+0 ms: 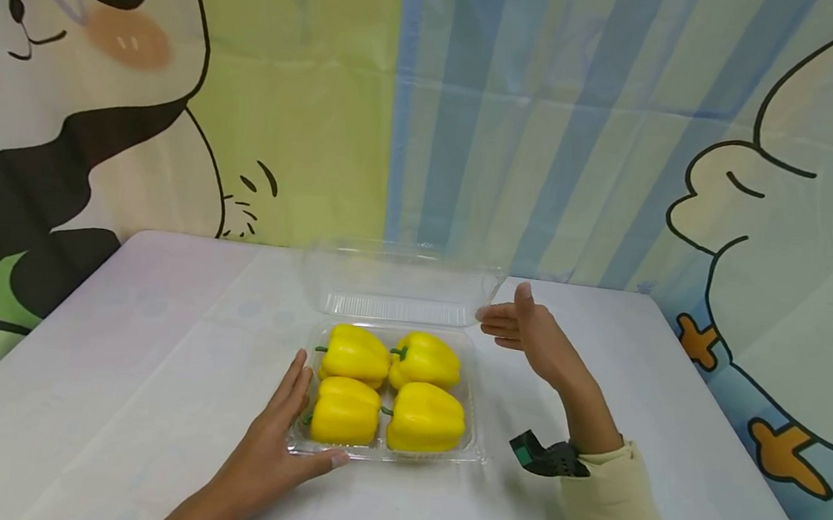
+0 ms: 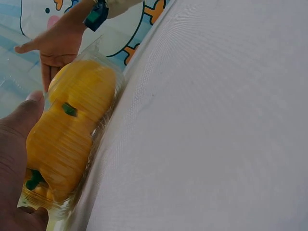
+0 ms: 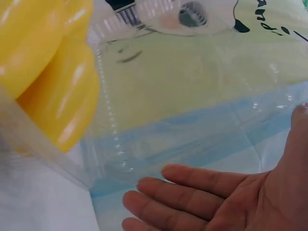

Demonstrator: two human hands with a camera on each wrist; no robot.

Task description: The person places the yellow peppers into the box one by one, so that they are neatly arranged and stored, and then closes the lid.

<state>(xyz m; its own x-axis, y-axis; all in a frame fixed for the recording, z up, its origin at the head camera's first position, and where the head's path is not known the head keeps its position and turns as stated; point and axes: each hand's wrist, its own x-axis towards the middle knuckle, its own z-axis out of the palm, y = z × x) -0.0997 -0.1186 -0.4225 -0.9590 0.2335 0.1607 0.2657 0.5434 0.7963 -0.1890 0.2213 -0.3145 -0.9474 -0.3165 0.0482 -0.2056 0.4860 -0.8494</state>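
Several yellow bell peppers (image 1: 427,418) with green stems sit in two rows in a clear plastic clamshell container (image 1: 435,460). Its hinged lid (image 1: 399,283) stands raised at the back. My left hand (image 1: 274,439) rests at the container's left side, its fingers extended along the wall and the thumb at the front edge. On the other side, my right hand (image 1: 537,334) is held flat with thumb up, fingertips right at the lid's right edge. Seen from the right wrist, the straight fingers (image 3: 178,197) lie close beside the transparent lid (image 3: 192,130), with nothing in the palm.
The container stands on a white-covered table (image 1: 149,377). Behind the table hangs a curtain (image 1: 476,115) with cartoon animals and blue stripes. A dark strap with a small device (image 1: 548,457) sits on the right wrist, next to a pale sleeve (image 1: 621,514).
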